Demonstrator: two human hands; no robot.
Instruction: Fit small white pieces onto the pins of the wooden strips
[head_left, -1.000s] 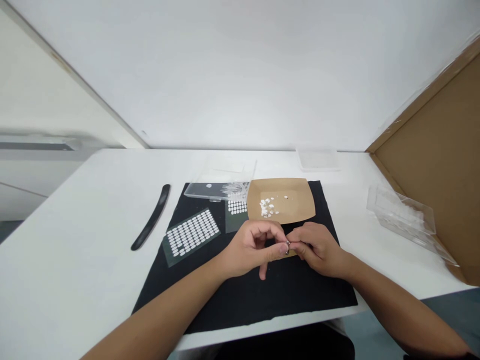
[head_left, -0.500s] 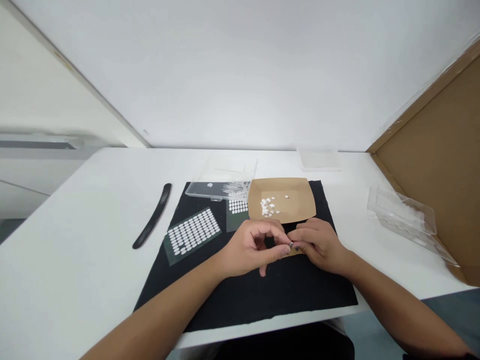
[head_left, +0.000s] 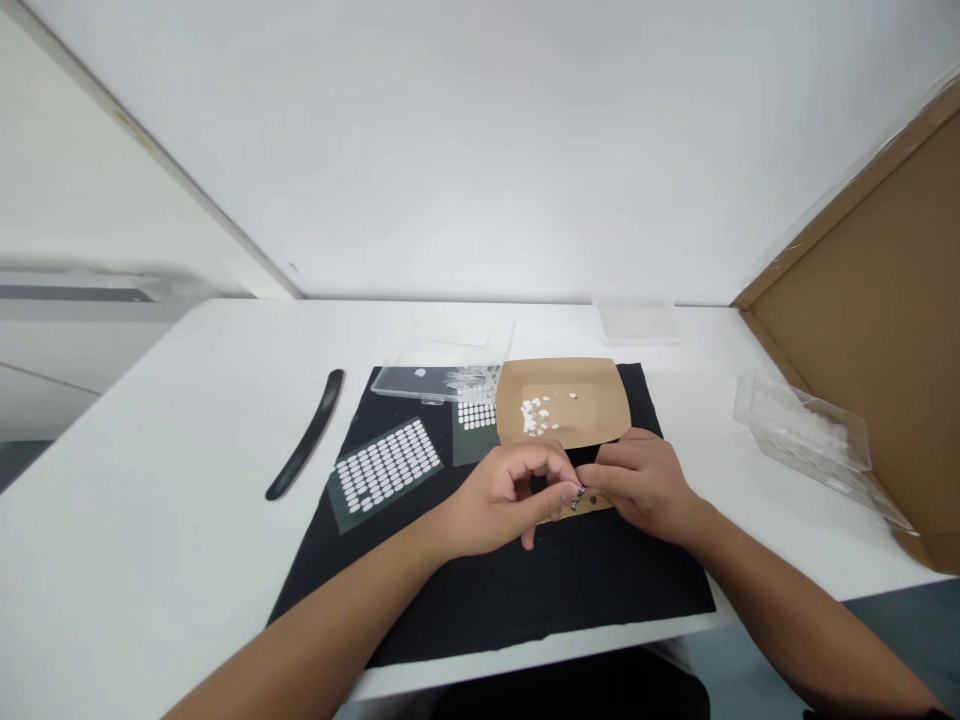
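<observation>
My left hand [head_left: 514, 495] is closed in a pinch, thumb and forefinger on a tiny shiny metallic piece [head_left: 581, 491] too small to name. Just to its right, my right hand [head_left: 649, 485] has its fingers pressed together, their tips meeting the left fingertips by that piece. Whatever the right fingers grip is hidden. Beneath both hands lies a small tan card [head_left: 600, 506] with dark spots, mostly covered. A second shiny bit [head_left: 575, 505] shows at the card, below the left fingertips. Behind the hands stands a brown paper tray [head_left: 600, 425] with small white scraps in it.
A black mat [head_left: 600, 600] covers the table's front. On it lie two sheets of white oval stickers [head_left: 386, 465] and a clear case [head_left: 420, 385] holding slender pale pieces. A curved black nail file [head_left: 307, 435] is left, a clear box [head_left: 806, 425] right, beside cardboard [head_left: 870, 300].
The fingertips have shifted slightly, and the right hand sits a little farther right. More of the tan card and a second shiny bit now show between the hands.
</observation>
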